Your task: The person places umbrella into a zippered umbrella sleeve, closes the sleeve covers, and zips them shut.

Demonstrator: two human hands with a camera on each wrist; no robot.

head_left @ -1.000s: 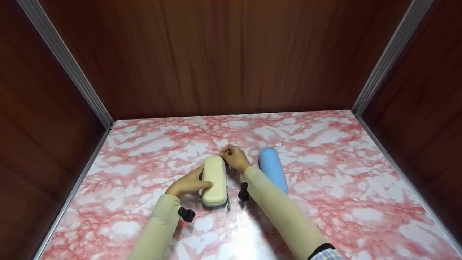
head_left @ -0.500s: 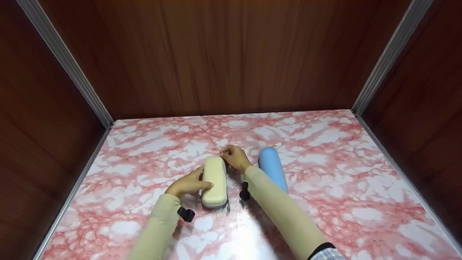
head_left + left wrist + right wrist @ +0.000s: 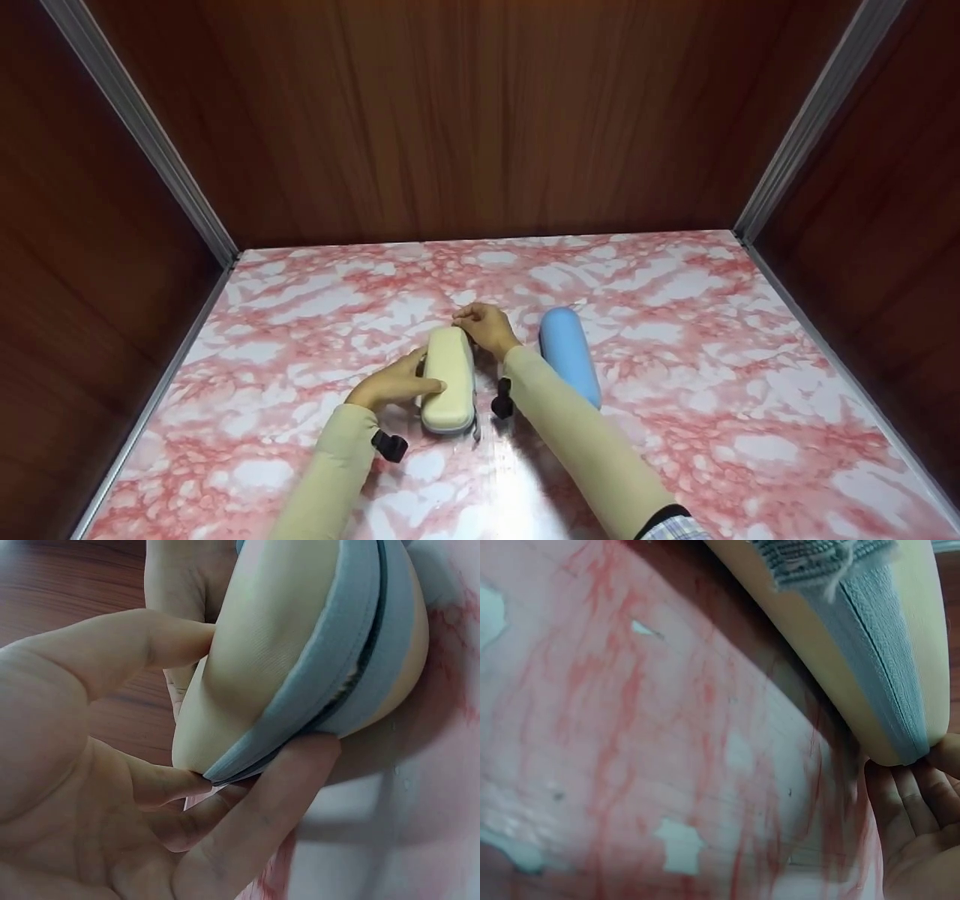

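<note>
A cream hard-shell zippered case (image 3: 448,371) lies lengthwise on the table, a grey zip band (image 3: 322,682) running round its side. My left hand (image 3: 396,382) grips its near left part, thumb on top and fingers against the side and zip band. At the far right corner, the thumb and curled fingers of my right hand (image 3: 486,326) pinch the end of the zip line; any pull tab there is hidden. A frayed grey woven strap (image 3: 825,562) hangs from the case's right side. In the left wrist view, a dark slit shows along the middle of the band.
A blue rounded case (image 3: 568,352) lies to the right, partly behind my right forearm. The pink-and-white marbled tabletop (image 3: 675,330) is enclosed by brown wood panels (image 3: 480,127) at the back and sides.
My right hand has shifted slightly left round the far end of the cream case. The left hand keeps the same hold, and the head view has moved a little.
</note>
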